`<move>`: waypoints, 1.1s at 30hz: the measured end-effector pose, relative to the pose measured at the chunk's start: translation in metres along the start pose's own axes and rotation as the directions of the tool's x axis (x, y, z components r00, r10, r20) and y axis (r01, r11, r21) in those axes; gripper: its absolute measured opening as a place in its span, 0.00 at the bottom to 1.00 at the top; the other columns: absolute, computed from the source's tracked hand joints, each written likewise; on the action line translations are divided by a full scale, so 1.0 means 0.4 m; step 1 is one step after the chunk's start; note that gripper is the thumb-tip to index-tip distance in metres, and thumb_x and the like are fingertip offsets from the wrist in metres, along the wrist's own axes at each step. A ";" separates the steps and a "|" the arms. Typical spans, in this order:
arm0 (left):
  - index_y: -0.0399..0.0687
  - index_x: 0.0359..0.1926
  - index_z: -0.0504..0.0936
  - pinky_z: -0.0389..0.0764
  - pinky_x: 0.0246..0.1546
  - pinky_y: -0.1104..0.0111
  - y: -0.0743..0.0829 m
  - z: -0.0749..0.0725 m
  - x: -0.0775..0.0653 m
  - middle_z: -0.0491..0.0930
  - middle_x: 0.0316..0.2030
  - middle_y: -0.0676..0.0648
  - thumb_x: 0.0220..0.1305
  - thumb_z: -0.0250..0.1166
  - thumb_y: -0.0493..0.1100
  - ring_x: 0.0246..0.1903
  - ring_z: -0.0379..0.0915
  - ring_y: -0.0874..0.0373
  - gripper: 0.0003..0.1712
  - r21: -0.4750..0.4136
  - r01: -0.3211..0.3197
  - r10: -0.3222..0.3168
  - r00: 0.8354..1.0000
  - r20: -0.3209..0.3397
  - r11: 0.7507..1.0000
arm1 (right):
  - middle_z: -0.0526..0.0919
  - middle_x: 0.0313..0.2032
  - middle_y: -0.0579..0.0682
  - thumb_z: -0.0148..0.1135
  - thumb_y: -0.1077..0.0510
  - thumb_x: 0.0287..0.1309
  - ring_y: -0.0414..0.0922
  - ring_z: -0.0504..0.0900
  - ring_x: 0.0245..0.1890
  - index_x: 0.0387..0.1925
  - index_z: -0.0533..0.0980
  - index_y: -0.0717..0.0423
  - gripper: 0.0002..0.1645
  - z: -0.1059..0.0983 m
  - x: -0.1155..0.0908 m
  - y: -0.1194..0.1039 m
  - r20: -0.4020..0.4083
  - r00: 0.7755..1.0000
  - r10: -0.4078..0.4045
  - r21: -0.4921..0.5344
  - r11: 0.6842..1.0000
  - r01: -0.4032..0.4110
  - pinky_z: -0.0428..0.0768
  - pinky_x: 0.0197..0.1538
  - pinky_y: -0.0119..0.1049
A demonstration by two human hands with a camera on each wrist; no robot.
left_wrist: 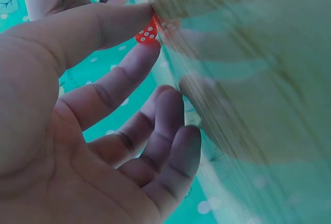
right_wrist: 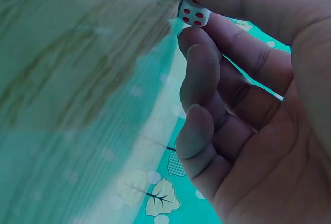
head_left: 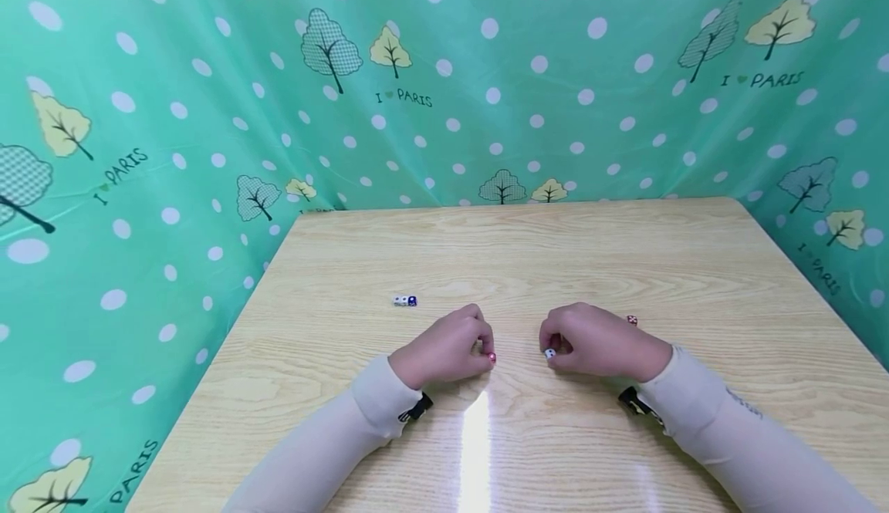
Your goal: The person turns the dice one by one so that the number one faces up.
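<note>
My left hand [head_left: 451, 347] pinches a red die [left_wrist: 147, 32] with white pips between thumb and forefinger, right at the tabletop. Its other fingers hang loosely bent in the left wrist view. Across from it, my right hand [head_left: 590, 341] holds a white die [right_wrist: 194, 13] between thumb and forefinger, low over the wood. Red pips show on that die in the right wrist view, dark blue ones in the left wrist view. A gap of bare wood lies between the two hands.
Beyond the left hand, white dice [head_left: 399, 301] and a blue die [head_left: 413, 301] stand in a short row. Another red die [head_left: 632, 319] sits behind the right wrist. The wooden table [head_left: 514, 251] is bordered by a green dotted cloth [head_left: 472, 143] at the back and sides.
</note>
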State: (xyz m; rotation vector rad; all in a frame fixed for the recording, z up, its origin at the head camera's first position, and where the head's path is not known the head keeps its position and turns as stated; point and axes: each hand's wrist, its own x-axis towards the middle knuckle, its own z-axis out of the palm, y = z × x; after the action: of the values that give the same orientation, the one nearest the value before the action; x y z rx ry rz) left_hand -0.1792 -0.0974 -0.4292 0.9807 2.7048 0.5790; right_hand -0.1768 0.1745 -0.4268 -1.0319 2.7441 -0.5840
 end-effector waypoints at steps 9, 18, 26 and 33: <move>0.60 0.28 0.80 0.70 0.31 0.73 -0.010 0.009 0.001 0.76 0.30 0.54 0.62 0.70 0.46 0.30 0.67 0.65 0.08 0.025 -0.015 0.014 1.000 0.007 1.000 | 0.77 0.27 0.36 0.74 0.61 0.53 0.38 0.76 0.28 0.28 0.83 0.41 0.09 -0.013 -0.001 -0.009 -0.014 1.000 -0.021 0.061 0.998 0.021 0.76 0.34 0.29; 0.61 0.28 0.80 0.71 0.30 0.73 -0.007 0.005 -0.003 0.77 0.31 0.54 0.63 0.70 0.47 0.30 0.67 0.65 0.09 0.039 -0.008 0.008 1.000 0.010 0.999 | 0.79 0.25 0.33 0.74 0.60 0.55 0.37 0.76 0.27 0.29 0.83 0.41 0.09 -0.023 -0.003 0.000 -0.003 1.000 0.003 0.138 0.990 -0.002 0.76 0.33 0.30; 0.62 0.28 0.80 0.71 0.30 0.73 -0.007 0.006 -0.003 0.76 0.31 0.55 0.63 0.71 0.48 0.29 0.68 0.65 0.09 0.048 -0.001 0.001 1.000 0.010 0.999 | 0.80 0.25 0.35 0.76 0.60 0.54 0.35 0.76 0.27 0.30 0.83 0.42 0.09 -0.021 -0.003 0.014 0.030 0.999 0.015 0.199 0.980 -0.021 0.78 0.33 0.30; 0.63 0.28 0.80 0.71 0.30 0.73 -0.003 0.004 -0.001 0.76 0.32 0.56 0.63 0.71 0.48 0.29 0.67 0.65 0.08 0.052 0.000 -0.001 1.000 0.015 0.999 | 0.80 0.26 0.36 0.76 0.60 0.53 0.36 0.77 0.28 0.29 0.83 0.42 0.09 -0.014 -0.007 0.028 0.061 0.998 0.027 0.235 0.971 -0.041 0.78 0.33 0.30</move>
State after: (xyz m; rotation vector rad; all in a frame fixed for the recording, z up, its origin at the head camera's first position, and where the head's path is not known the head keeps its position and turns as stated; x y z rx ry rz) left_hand -0.1789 -0.0980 -0.4312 0.9933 2.7201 0.5014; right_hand -0.1830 0.1857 -0.4262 -0.9286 2.5596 -0.8379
